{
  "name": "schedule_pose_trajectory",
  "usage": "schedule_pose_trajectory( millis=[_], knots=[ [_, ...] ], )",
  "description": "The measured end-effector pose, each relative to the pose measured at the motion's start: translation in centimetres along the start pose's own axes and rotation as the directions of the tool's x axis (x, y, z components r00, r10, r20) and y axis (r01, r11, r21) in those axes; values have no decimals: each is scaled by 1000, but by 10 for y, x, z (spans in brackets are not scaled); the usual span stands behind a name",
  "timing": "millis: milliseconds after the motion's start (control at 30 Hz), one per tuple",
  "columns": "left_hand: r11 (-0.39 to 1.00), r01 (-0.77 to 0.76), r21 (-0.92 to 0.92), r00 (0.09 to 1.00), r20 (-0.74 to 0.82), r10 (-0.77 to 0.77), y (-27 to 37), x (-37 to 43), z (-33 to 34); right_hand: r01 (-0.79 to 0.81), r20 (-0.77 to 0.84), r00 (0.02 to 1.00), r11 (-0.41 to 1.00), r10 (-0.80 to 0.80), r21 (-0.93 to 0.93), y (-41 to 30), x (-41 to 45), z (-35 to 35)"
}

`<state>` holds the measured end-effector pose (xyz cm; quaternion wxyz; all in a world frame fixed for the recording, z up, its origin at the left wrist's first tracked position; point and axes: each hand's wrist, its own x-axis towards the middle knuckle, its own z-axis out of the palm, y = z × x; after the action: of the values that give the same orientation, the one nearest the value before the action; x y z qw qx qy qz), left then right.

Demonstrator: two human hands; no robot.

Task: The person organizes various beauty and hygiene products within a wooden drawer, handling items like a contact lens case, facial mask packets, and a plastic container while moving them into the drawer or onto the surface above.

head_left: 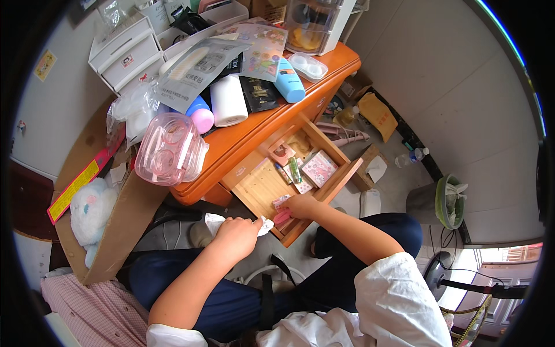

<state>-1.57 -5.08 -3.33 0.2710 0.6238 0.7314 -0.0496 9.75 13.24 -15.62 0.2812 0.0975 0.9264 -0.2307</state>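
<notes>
A crumpled white tissue (pixel 214 223) is gripped in my left hand (pixel 237 236), held just in front of the open wooden drawer (pixel 256 186). My right hand (pixel 301 206) reaches into the drawer's near corner, its fingers on a small pink item (pixel 282 216); the fingertips are partly hidden. A small patterned packet (pixel 280 201) lies beside those fingers. Farther inside are a green tube (pixel 295 170), a dark blue tube (pixel 282 173), a pink patterned square box (pixel 320 168) and a pink card or packet (pixel 282 153).
The orange wooden cabinet top (pixel 260 117) is crowded with bottles, pouches and a clear pink container (pixel 167 149) overhanging its edge. A cardboard box (pixel 125 221) with a plush toy (pixel 93 217) stands at left. Rightward are a tissue box (pixel 368 167) and a waste bin (pixel 425 201).
</notes>
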Motion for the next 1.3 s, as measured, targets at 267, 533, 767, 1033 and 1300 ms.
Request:
schedule_pose_trajectory(
  millis=[267, 533, 767, 1033, 1300],
  knots=[
    [999, 40, -10, 999, -7, -40, 0, -1, -1, -123, 23, 992, 992, 124, -32, 7, 8, 6],
    [999, 32, -12, 999, 1, -32, 0, 1, 2, -63, 89, 994, 998, 60, 31, 15, 10, 6],
    [999, 38, -7, 999, 4, -38, 0, 0, 1, -87, 59, 994, 996, 87, -6, 11, 8, 3],
    [1000, 25, 4, 1000, -7, -25, 0, 1, 4, -105, 33, 994, 994, 105, 2, 1, 0, -7],
    [1000, 12, 11, 999, -45, -12, 1, 2, 4, -196, -167, 966, 980, 198, 25, 4, -2, -8]
  ],
)
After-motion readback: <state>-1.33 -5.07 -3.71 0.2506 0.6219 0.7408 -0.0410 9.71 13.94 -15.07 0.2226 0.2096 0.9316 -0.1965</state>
